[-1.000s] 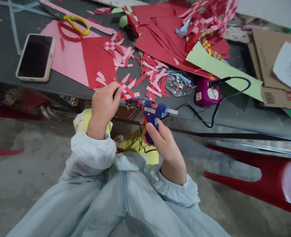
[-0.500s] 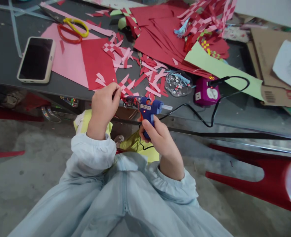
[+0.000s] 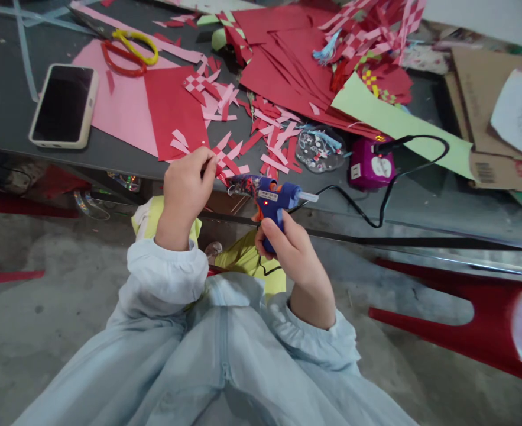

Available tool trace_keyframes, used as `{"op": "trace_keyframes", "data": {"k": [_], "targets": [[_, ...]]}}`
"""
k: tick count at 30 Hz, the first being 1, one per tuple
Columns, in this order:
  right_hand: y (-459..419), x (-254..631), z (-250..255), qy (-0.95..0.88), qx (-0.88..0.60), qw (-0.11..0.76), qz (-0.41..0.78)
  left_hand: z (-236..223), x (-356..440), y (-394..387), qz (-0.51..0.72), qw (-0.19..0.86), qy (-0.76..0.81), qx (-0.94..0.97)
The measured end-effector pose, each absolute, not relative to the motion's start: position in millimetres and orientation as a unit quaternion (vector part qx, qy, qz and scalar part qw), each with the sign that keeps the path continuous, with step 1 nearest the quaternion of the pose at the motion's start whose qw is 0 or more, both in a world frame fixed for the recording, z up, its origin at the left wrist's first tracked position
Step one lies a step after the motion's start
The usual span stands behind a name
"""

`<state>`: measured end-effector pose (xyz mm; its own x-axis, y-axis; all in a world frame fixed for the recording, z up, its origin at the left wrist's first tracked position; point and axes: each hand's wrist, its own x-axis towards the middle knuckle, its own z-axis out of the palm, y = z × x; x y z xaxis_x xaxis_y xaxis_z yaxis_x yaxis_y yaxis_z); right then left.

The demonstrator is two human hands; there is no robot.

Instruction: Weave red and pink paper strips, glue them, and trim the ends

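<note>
My left hand (image 3: pixel 187 183) is closed in a pinch at the table's front edge. Red and pink woven paper strips (image 3: pixel 227 155) stick out past its fingertips; the pinched part is mostly hidden. In my right hand (image 3: pixel 294 245) is a blue hot glue gun (image 3: pixel 273 200), gripped by its handle, with a small red light lit. A clear glue stick (image 3: pixel 308 196) juts from its rear. The dark, stringy nozzle end points left, close by the left fingertips; whether it touches the paper I cannot tell.
A purple plug block (image 3: pixel 371 167) has a black cord (image 3: pixel 387 195) in it. Nearby lie a dish of beads (image 3: pixel 318 154), red paper sheets (image 3: pixel 287 71) and green paper (image 3: pixel 389 115). Scissors (image 3: pixel 132 50) and a phone (image 3: pixel 64 106) are at left. Red stools flank me.
My right hand shifted the glue gun slightly left and then back to the right. My left hand has stayed in place, its pinch unchanged.
</note>
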<state>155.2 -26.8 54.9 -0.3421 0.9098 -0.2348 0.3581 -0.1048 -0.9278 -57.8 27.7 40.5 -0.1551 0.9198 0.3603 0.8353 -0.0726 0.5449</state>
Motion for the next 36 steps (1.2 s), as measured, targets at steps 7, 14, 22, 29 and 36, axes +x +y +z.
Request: {"op": "trace_keyframes", "data": {"k": [7,14,22,29,36], "targets": [[-15.7,145.8,53.2,-0.609,-0.500,0.270,0.554,41.6,-57.3,27.3,0.343,0.063,0.679,0.646],[-11.2,144.7,55.3,-0.620,-0.494,0.261,0.550,41.6,-57.7,27.3,0.341,0.061,0.679,0.647],[-16.7,154.7,57.5,-0.627,-0.502,0.240,0.546,40.5,-58.0,27.8,0.348,0.069,0.674,0.648],[-26.1,162.2,59.1,-0.619,-0.506,0.240,0.551,40.0,-57.9,28.0,0.344,0.055,0.676,0.650],[-30.6,165.9,56.8,-0.606,-0.508,0.242,0.562,39.3,-58.0,28.0,0.344,0.056,0.677,0.648]]}}
